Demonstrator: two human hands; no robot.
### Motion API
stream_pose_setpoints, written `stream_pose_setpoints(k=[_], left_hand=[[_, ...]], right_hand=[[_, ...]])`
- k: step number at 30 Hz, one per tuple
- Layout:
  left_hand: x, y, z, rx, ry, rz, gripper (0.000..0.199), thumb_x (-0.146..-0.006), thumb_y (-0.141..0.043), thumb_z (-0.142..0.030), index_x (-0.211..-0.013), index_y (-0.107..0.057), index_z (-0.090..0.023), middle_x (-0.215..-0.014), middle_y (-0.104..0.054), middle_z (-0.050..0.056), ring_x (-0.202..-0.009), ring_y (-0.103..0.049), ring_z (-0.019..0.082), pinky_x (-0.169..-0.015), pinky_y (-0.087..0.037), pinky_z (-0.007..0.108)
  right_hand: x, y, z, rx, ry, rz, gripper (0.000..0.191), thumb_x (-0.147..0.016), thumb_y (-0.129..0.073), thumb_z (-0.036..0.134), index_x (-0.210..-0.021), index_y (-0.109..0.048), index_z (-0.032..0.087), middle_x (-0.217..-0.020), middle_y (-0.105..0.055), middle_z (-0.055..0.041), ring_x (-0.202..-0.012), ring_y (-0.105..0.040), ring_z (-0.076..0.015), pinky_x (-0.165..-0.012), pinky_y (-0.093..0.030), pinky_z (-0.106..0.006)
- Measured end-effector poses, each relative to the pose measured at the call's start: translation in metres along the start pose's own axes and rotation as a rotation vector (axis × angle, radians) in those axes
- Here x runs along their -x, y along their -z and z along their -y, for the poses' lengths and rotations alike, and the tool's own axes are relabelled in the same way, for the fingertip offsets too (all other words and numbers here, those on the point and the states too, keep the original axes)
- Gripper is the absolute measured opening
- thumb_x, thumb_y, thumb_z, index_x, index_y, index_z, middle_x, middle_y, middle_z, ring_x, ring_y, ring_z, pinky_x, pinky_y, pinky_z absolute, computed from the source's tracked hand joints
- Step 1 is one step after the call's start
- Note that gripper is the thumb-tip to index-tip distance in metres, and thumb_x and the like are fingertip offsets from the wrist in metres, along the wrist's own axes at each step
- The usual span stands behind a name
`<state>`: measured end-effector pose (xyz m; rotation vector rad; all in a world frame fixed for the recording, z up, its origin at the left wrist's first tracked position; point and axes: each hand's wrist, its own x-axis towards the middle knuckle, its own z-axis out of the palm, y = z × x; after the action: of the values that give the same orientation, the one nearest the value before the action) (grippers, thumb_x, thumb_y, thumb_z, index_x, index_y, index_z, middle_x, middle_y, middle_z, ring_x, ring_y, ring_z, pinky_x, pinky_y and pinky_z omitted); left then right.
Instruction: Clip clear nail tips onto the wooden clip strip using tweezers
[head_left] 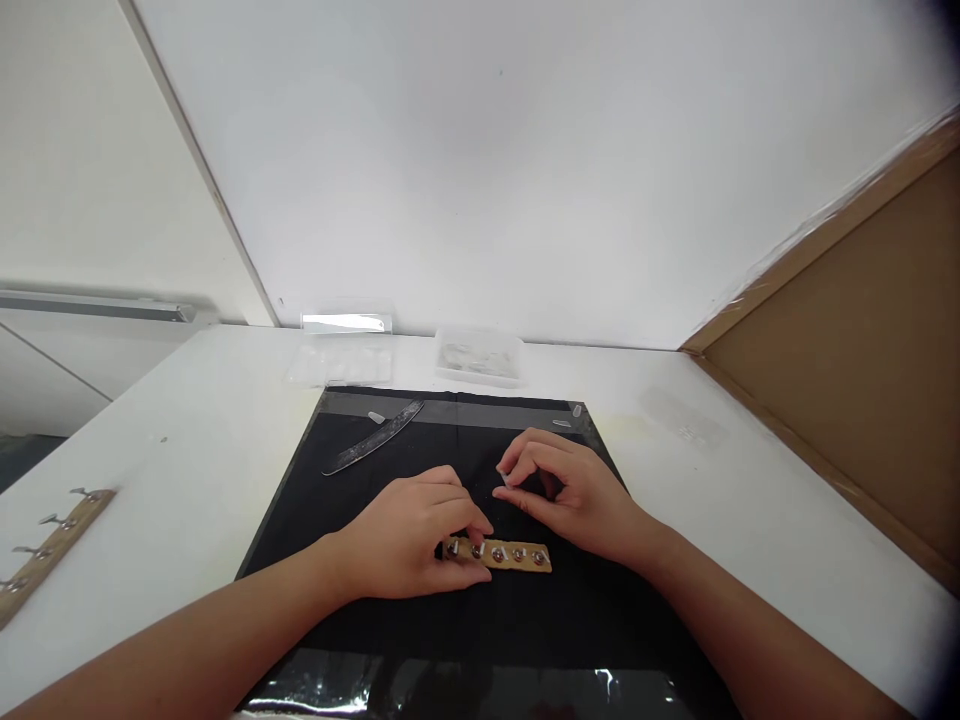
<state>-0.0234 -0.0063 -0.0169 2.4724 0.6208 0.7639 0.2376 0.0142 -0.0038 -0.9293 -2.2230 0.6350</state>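
A short wooden strip (528,557) with several round metal pieces lies on the black mat (405,625). Small pale pieces show on some of its metal parts. My left hand (420,535) grips the strip's left end between thumb and fingers. To the upper right of the strip, my right hand (574,490) pinches a small clear piece (505,479) between thumb and index finger, above the mat. The clear piece looks like a nail tip, though it is tiny in the picture.
A curved dark file (375,438) and a clear piece (376,417) lie on the mat's upper left. Behind are an open clear case (345,360) and a box of clear pieces (480,358). Another wooden strip with metal stands (56,550) sits far left.
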Motion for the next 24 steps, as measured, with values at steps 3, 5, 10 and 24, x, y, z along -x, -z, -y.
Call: stream_pose_setpoints(k=[3,5,10,24], left_hand=[[0.001,-0.004,-0.003,-0.046,0.022,-0.036,0.035,-0.084,-0.084,-0.043,-0.105,-0.068,-0.020,-0.093,-0.075,0.000,-0.086,-0.063,0.019,-0.082,-0.053,0.033],[0.001,-0.009,-0.006,-0.092,0.043,-0.076,0.037,-0.085,-0.083,-0.044,-0.109,-0.069,-0.020,-0.095,-0.075,0.002,-0.089,-0.063,0.020,-0.081,-0.054,0.033],[0.001,-0.021,-0.013,-0.122,0.127,-0.112,0.030,-0.084,-0.083,-0.039,-0.105,-0.070,-0.021,-0.091,-0.076,0.001,-0.091,-0.063,0.022,-0.076,-0.053,0.032],[0.000,-0.024,-0.016,-0.073,0.179,-0.136,0.020,-0.084,-0.081,-0.027,-0.102,-0.073,-0.025,-0.080,-0.076,-0.003,-0.085,-0.060,0.018,-0.066,-0.047,0.027]], right_hand=[[0.001,-0.001,-0.001,-0.001,-0.003,0.007,0.016,-0.095,-0.074,0.028,-0.084,-0.063,0.023,-0.102,-0.068,-0.0033,-0.080,-0.063,-0.0142,-0.061,-0.048,-0.026],[0.001,-0.001,0.000,-0.001,0.006,0.017,0.017,-0.095,-0.073,0.026,-0.082,-0.062,0.023,-0.102,-0.068,-0.0031,-0.083,-0.063,-0.0146,-0.064,-0.050,-0.027],[-0.001,-0.001,0.003,0.017,0.020,0.021,0.017,-0.095,-0.072,0.023,-0.081,-0.062,0.023,-0.100,-0.068,-0.0028,-0.086,-0.064,-0.0149,-0.069,-0.051,-0.027],[0.000,0.000,0.000,0.062,0.000,0.042,0.015,-0.095,-0.071,0.024,-0.083,-0.063,0.023,-0.103,-0.068,-0.0034,-0.086,-0.064,-0.0153,-0.068,-0.050,-0.026]])
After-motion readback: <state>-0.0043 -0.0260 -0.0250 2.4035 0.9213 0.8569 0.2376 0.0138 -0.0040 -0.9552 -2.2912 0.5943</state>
